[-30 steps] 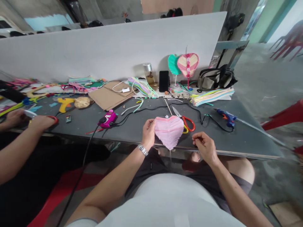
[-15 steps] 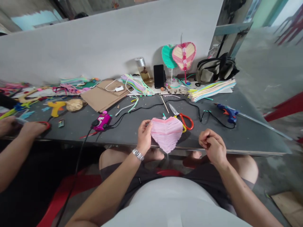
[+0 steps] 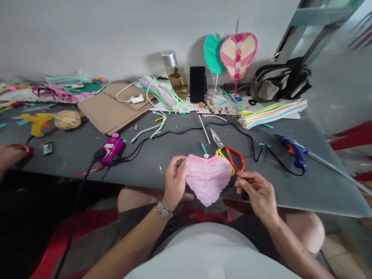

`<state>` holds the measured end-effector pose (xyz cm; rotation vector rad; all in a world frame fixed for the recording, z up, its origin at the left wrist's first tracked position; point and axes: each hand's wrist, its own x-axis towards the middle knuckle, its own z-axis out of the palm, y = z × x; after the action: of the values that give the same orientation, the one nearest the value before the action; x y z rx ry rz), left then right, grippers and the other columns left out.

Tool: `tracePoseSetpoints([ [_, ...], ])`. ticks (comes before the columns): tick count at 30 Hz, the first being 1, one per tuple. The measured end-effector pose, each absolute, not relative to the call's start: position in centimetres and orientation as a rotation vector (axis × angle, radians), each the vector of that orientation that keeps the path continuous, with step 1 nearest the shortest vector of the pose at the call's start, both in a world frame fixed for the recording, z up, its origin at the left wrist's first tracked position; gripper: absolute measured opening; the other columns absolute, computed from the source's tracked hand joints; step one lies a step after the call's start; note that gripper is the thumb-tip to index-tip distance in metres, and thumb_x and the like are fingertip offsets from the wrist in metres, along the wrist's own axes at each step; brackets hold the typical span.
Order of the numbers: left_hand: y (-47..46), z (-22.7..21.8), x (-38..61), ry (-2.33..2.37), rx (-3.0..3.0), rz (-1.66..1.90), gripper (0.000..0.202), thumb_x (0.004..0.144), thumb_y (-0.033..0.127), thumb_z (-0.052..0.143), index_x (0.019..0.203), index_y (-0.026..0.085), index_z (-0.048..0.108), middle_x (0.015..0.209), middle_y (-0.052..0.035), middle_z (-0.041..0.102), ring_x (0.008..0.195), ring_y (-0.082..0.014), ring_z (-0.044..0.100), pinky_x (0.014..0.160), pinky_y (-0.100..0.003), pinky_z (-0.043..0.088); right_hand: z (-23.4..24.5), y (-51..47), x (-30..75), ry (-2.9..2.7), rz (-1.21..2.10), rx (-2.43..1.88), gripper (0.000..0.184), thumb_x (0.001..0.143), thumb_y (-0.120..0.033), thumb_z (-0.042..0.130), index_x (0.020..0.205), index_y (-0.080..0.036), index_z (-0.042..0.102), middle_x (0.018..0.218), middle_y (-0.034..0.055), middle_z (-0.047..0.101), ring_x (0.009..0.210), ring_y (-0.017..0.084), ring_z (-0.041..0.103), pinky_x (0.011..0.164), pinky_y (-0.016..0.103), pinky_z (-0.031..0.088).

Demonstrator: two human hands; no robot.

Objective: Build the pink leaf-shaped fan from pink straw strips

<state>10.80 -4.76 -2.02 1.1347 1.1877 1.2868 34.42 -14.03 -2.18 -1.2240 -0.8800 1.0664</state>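
My left hand (image 3: 176, 178), with a metal watch at the wrist, grips the left edge of a pink heart-shaped fan (image 3: 208, 180) covered in rows of fuzzy strips. The fan is held over the table's front edge, point downward. Just right of the fan, my right hand (image 3: 258, 193) is closed, thumb against fingers; what it pinches, if anything, I cannot make out. Scissors (image 3: 236, 158) with red and yellow handles lie behind the fan, partly covered by it, close to my right fingertips. A short green strip piece (image 3: 204, 148) lies behind the fan's notch.
A blue glue gun (image 3: 296, 151) with a long glue stick lies right. A purple power socket (image 3: 112, 150) with black cords sits left. Behind are pipe-cleaner bundles (image 3: 273, 113), a phone (image 3: 197, 84), a bottle (image 3: 173, 69) and two finished fans (image 3: 238, 56). A co-worker's hand (image 3: 11, 155) is far left.
My right hand has moved left toward the fan, its fingers extending from a more curled pose. The view has shifted down and right. My left hand still holds the fan.
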Motion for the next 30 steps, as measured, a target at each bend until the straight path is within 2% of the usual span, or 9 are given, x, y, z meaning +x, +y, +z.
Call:
tracePoseSetpoints([
  [3,-4.9,-1.7,11.2,1.231,1.123,1.298,0.029,0.087,0.046,0.076,0.099,0.020,0.067,0.081,-0.0024,0.070,0.066,-0.0149,0.060,0.059,-0.024,0.047,-2.3,-14.2,34.7,-0.862,1.066,-1.211,0.009,0.090,-0.022,0.067,0.097,-0.024,0.072,0.080,0.0023,0.068,0.063,0.014,0.061,0.056,0.028,0.049],
  [7,-5.0,-1.7,11.3,1.222,1.100,1.294,0.032,0.087,0.045,0.076,0.105,0.020,0.068,0.083,-0.0034,0.071,0.064,-0.0148,0.059,0.058,-0.025,0.046,-2.5,-14.6,34.9,-0.885,1.055,-1.117,0.018,0.080,-0.008,0.053,0.077,-0.023,0.063,0.066,-0.0014,0.051,0.058,0.012,0.046,0.052,0.027,0.035],
  [10,-5.0,-2.3,11.0,1.179,1.122,1.288,0.034,0.089,0.046,0.075,0.111,0.020,0.068,0.093,-0.0055,0.073,0.073,-0.0166,0.064,0.066,-0.026,0.050,-2.7,-14.6,34.6,-0.844,1.025,-1.115,0.016,0.084,-0.013,0.053,0.080,-0.022,0.065,0.064,-0.0011,0.050,0.057,0.013,0.045,0.051,0.027,0.033],
  [14,-4.6,-3.1,10.3,1.085,1.173,1.273,0.035,0.089,0.044,0.076,0.113,0.020,0.068,0.105,-0.0072,0.074,0.089,-0.0187,0.068,0.078,-0.027,0.052,-2.9,-14.4,33.9,-0.768,0.922,-1.168,0.016,0.094,-0.032,0.062,0.083,-0.021,0.066,0.060,-0.0024,0.053,0.054,0.012,0.048,0.050,0.026,0.037],
  [17,-4.2,-3.4,10.1,1.047,1.188,1.238,0.036,0.088,0.045,0.077,0.112,0.020,0.068,0.103,-0.0069,0.074,0.085,-0.0176,0.067,0.075,-0.026,0.052,-2.8,-14.1,33.6,-0.770,0.860,-1.192,0.027,0.092,-0.045,0.071,0.083,-0.021,0.066,0.060,-0.0030,0.057,0.051,0.011,0.051,0.050,0.026,0.041],
  [20,-4.0,-3.4,10.1,1.012,1.167,1.241,0.038,0.086,0.046,0.078,0.111,0.019,0.068,0.099,-0.0062,0.074,0.079,-0.0164,0.066,0.071,-0.025,0.051,-2.6,-13.9,33.6,-0.814,0.860,-1.220,0.033,0.088,-0.052,0.074,0.084,-0.020,0.067,0.062,-0.0021,0.061,0.051,0.012,0.056,0.050,0.026,0.045],
  [25,-4.2,-3.4,10.6,0.946,1.079,1.333,0.042,0.079,0.044,0.084,0.109,0.019,0.069,0.094,-0.0048,0.074,0.075,-0.0150,0.064,0.070,-0.024,0.051,-3.0,-13.4,34.4,-0.861,0.873,-1.198,0.031,0.086,-0.050,0.076,0.087,-0.021,0.066,0.065,-0.0012,0.065,0.055,0.014,0.061,0.053,0.027,0.048],
  [30,-4.3,-3.3,10.8,0.933,1.079,1.385,0.041,0.075,0.044,0.085,0.103,0.018,0.071,0.090,-0.0047,0.074,0.073,-0.0156,0.064,0.068,-0.025,0.050,-3.4,-12.8,34.8,-0.907,0.884,-1.157,0.017,0.078,-0.029,0.075,0.088,-0.021,0.064,0.077,0.0007,0.070,0.070,0.015,0.066,0.062,0.027,0.050],
])
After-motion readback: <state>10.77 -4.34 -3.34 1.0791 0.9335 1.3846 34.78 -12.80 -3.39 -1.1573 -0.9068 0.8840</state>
